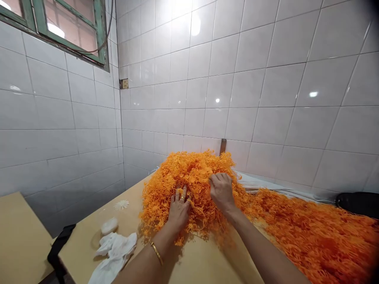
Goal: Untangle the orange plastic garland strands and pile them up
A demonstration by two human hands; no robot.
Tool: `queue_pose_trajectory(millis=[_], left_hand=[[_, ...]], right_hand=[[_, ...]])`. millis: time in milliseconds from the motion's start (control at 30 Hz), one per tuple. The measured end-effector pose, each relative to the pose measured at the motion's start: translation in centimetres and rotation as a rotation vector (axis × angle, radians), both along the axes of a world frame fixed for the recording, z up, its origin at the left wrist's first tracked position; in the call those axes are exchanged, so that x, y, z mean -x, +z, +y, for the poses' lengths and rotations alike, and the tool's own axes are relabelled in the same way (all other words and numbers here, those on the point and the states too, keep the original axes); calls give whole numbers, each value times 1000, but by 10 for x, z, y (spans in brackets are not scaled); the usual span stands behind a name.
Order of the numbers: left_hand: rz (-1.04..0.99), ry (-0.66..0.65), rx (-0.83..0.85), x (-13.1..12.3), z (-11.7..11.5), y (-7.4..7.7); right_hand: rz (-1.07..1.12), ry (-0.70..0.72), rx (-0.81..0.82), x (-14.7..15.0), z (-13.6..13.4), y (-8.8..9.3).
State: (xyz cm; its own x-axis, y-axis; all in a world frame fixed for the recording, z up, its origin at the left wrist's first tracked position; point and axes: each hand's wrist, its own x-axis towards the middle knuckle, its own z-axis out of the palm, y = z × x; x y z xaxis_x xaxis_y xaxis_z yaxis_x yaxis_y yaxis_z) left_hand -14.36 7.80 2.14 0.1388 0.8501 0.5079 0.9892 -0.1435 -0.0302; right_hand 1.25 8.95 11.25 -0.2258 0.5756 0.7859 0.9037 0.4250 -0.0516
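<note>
A tall heap of frilly, stringy orange pieces is piled on the tan table. My left hand lies against the front of the heap, fingers stretched apart among the strands, with a ring on one finger and a gold bangle on the wrist. On the heap's right side, my right hand is closed, thumb and fingers pinched on some of the orange strands. Its fingertips partly hide what they hold.
A broad spread of similar orange pieces covers the right side. At the left lie a white cloth, a white rounded object, a pale flower-shaped piece and a black strap. Tiled walls stand behind.
</note>
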Motion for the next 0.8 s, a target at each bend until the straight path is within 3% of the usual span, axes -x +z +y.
queue_pose_trajectory(millis=[100, 200, 300, 367, 467, 533, 600, 633, 700, 800], left_hand=[[-4, 13, 32, 1, 3, 0], [-19, 27, 60, 0, 2, 1], [-21, 7, 125, -2, -7, 17], [-4, 4, 214, -4, -15, 42], [22, 34, 406, -12, -24, 96], [17, 34, 418, -21, -20, 131], [-2, 46, 329, -29, -5, 152], [-27, 50, 221, -32, 5, 155], [-58, 77, 116, -34, 28, 148], [-115, 112, 210, -29, 58, 120]], right_hand=[[139, 20, 19, -22, -17, -21], [36, 62, 0, -32, -29, -55], [-56, 56, 26, -27, -32, -87], [-113, 27, 81, -18, -31, -100], [-199, 1, 160, -3, -29, -106], [-215, 2, 191, 2, -29, -107], [-191, 29, 200, 1, -32, -107], [-163, 55, 194, -2, -34, -106], [-75, 118, 156, -11, -40, -102], [61, 224, 57, -28, -56, -89]])
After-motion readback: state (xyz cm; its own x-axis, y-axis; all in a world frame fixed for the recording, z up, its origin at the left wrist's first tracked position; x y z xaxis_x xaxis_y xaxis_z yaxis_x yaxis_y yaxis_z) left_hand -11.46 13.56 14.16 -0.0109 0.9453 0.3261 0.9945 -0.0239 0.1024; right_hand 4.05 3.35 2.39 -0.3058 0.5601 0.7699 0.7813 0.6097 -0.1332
